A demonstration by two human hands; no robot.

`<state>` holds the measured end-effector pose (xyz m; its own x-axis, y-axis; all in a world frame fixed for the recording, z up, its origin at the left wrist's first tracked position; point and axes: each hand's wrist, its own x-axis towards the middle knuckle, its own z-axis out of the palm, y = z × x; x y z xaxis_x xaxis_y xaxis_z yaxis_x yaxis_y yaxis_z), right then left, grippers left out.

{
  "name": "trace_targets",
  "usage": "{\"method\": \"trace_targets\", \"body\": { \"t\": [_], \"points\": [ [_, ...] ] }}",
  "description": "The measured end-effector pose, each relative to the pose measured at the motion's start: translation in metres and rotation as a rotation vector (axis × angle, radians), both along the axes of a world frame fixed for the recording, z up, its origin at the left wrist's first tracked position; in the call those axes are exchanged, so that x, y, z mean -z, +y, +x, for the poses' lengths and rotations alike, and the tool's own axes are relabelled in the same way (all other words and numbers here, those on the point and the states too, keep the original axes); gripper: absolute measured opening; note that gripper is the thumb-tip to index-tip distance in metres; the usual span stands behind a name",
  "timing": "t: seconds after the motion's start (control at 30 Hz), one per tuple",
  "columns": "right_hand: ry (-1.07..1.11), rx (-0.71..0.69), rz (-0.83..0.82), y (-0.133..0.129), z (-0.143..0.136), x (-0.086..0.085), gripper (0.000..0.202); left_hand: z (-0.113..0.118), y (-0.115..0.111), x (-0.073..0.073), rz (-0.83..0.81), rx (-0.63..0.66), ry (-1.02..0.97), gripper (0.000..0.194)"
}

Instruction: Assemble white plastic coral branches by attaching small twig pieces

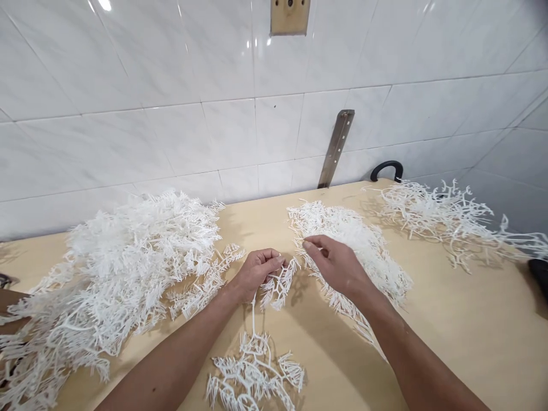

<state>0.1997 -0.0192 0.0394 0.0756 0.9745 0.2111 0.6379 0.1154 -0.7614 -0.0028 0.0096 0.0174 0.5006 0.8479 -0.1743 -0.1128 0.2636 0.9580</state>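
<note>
My left hand (260, 273) is closed in a pinch on a white plastic branch (253, 374). Its stem rises into the fingers, and its forked, needle-like tips spread out below, near the front of the table. A smaller tuft of the same material (280, 285) hangs at those fingertips; whether it belongs to the same branch I cannot tell. My right hand (334, 264) is also pinched, its fingertips at the left edge of a flat pile of white sprigs (355, 234). What sits between those fingertips is too small to make out.
A large heap of white sprigs (141, 257) covers the table's left side, with loose pieces (201, 294) beside it. Bare, thinner branches (436, 214) lie at the right. Behind the wooden table (454, 325), a metal strip (336, 148) leans on the tiled wall, near a black loop (387, 165).
</note>
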Motion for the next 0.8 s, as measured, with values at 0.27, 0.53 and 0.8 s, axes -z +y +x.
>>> {"method": "trace_targets", "body": {
  "t": [0.27, 0.53, 0.8],
  "points": [
    [0.155, -0.210, -0.195, 0.002, -0.013, 0.018, 0.039, 0.002, 0.005, 0.012, 0.088, -0.053, 0.038, 0.043],
    [0.312, -0.184, -0.279, 0.002, -0.014, 0.033, 0.038, 0.005, 0.006, 0.011, 0.146, -0.078, 0.069, 0.040],
    [0.373, -0.116, -0.251, 0.003, -0.018, 0.035, 0.038, 0.002, 0.005, 0.010, 0.326, -0.009, 0.223, 0.043]
  ]
}}
